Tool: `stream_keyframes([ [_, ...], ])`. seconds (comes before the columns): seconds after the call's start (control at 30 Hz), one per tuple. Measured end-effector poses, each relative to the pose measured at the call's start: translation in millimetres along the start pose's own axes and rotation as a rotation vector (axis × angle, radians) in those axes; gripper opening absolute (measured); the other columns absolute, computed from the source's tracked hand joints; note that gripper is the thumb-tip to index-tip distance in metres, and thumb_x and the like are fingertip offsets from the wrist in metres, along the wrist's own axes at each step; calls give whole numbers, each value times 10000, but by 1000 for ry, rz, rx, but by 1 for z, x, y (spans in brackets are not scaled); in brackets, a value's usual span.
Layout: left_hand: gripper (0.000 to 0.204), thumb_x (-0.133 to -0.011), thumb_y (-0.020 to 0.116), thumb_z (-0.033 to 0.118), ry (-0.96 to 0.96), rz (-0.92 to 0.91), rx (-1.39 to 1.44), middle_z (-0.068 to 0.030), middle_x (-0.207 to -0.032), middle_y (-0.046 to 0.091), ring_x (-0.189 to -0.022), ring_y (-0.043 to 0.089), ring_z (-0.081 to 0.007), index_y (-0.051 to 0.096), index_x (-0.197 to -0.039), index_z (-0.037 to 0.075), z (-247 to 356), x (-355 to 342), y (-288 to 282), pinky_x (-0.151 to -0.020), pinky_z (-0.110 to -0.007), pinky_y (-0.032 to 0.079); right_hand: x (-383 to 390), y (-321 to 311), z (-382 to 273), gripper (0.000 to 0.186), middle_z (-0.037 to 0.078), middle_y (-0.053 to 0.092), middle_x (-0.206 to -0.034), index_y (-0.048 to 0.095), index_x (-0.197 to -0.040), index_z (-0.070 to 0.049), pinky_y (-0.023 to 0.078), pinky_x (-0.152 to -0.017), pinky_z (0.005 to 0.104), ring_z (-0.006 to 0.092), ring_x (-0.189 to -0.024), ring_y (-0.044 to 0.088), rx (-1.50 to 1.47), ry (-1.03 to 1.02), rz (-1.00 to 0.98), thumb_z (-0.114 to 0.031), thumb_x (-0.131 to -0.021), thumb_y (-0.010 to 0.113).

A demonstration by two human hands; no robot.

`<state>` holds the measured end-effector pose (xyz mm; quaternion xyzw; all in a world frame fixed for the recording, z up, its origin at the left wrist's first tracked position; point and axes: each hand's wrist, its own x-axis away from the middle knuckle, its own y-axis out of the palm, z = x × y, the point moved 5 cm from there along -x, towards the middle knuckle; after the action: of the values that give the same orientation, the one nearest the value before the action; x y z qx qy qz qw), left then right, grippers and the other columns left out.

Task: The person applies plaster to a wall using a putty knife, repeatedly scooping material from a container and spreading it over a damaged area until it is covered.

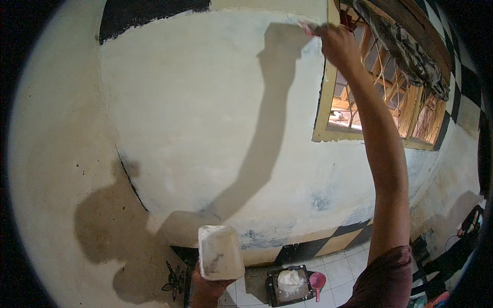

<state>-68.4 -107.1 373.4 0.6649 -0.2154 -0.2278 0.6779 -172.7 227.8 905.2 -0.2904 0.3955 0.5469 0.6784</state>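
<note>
My right hand (334, 38) is raised to the top of the white wall (215, 102) beside the window frame (321, 123), fingers closed on a small pink-handled tool (308, 28) against the wall; its tip is hard to make out. Low in the view, my left hand (205, 287) grips a white rectangular container (220, 251) from beneath, with a little pale residue inside. My arm's shadow falls across the wall.
The barred window (382, 113) with a bunched dark curtain (411, 56) is at right. Below, a dark stand (275, 295) on floor tiles (339, 272) bears a white lump (290, 280); a pink dipper (317, 281) lies beside it. Dark objects (462, 241) crowd the lower right.
</note>
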Motion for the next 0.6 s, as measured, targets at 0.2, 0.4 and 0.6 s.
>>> stream_keyframes([
  [0.2,611,-923,304,518,60,155,-155,-143,-1339,454,-1185,490,-419,376,-1385,125,-1,1,1,-875,-657,446,-56,18,-9,244,127,642,-1030,650,-983,-85,534,-689,402,301,-820,650,181,-6,-469,-56,-760,556],
  [0.4,622,-914,320,536,125,233,-320,-136,-1311,479,-1166,511,-405,388,-1376,126,4,7,0,-880,-645,451,18,33,-33,147,158,619,-887,603,-897,-58,535,-678,453,355,-796,641,1,-16,-306,-22,-798,501],
  [0.6,618,-914,322,537,256,76,-656,-155,-1305,482,-1159,518,-403,394,-1370,126,7,16,22,-891,-626,458,72,8,-51,228,133,628,-1024,612,-1017,-47,545,-774,412,297,-946,628,-53,-69,-304,-47,-808,522],
])
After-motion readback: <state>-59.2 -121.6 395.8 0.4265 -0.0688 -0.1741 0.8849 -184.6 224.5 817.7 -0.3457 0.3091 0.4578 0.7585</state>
